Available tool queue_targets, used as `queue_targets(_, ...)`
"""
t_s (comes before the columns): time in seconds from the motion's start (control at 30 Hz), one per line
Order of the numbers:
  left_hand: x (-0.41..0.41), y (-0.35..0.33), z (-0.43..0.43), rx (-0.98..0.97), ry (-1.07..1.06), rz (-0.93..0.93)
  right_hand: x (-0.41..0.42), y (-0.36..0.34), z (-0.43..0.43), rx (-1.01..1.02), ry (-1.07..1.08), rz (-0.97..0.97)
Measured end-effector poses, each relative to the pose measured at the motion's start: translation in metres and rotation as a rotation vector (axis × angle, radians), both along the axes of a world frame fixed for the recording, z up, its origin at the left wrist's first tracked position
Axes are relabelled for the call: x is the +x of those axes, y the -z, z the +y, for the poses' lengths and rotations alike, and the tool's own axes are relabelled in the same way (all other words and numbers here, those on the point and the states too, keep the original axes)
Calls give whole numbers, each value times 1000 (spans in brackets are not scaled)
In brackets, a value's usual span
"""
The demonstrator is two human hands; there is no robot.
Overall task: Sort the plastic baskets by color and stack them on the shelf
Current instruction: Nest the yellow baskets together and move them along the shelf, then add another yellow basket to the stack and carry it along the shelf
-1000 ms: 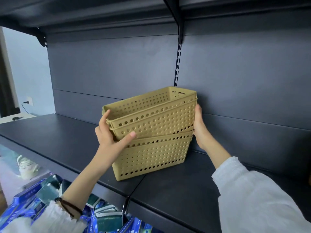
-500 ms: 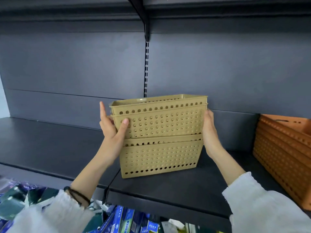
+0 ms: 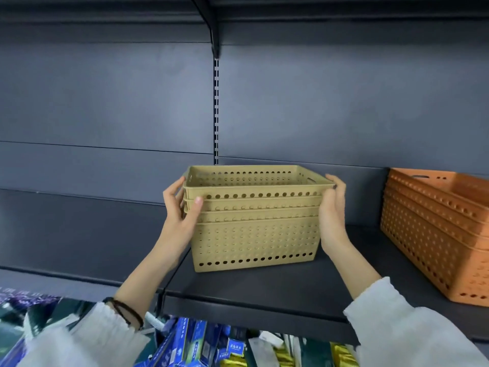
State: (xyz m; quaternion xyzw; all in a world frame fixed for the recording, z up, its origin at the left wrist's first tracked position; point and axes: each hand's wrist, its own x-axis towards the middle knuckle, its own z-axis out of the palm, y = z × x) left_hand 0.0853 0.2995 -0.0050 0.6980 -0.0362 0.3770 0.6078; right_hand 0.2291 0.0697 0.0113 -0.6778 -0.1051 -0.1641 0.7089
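White fuzzy sleeves point(image 3: 397, 327) nearest, black bands point(image 3: 124, 311) on the left wrist, blue and yellow boxes point(image 3: 190, 343) on the level below. Left hand point(image 3: 180, 207) grips the left end of the yellow basket stack point(image 3: 254, 234), thumb across the front rims and fingers point(image 3: 172, 192) curled round the side; right hand point(image 3: 332, 215) clasps the right end, fingers hooked at the top rim. Stack is nested perforated plastic baskets, upright on the dark matte shelf point(image 3: 264, 290), orange basket stack point(image 3: 434, 234) well apart to its right, smooth dark-grey back panel point(image 3: 105, 102) and slotted upright point(image 3: 216, 109) behind.
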Motion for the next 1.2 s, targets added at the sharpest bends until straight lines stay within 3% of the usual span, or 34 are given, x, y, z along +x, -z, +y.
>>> queue_targets(0.23, 23, -14, -16, 42, 36, 141, -3, -7, -27, 43, 108, -17)
queue_targets(0.4, 42, -28, -25, 124, -135, 331, 2, -7, -54, -92, 111, -65)
queue_targets(0.47, 43, -36, -32, 276, -325, 359, 0, -8, -69, -175, 98, -66)
queue_targets(0.53, 36, -42, -47, 519, -551, 207, -4, -10, -88, -281, 94, -96)
queue_targets(0.6, 29, -48, -78, 754, -634, 22, -14, -13, -113, -450, 28, -153)
queue_targets(0.7, 23, -53, -140, 1169, -517, -78, -38, -13, -157, -816, -223, -235)
queue_targets(0.8, 28, -40, -206, 1479, -373, -88, -51, 0, -212, -1124, -251, -331)
queue_targets(1.0, 49, -3, -332, 1599, -209, -37, -47, 21, -353, -1257, -132, -378)
queue_targets(1.2, 71, 16, -464, 1562, -36, -50, -18, 34, -480, -1319, 141, -513)
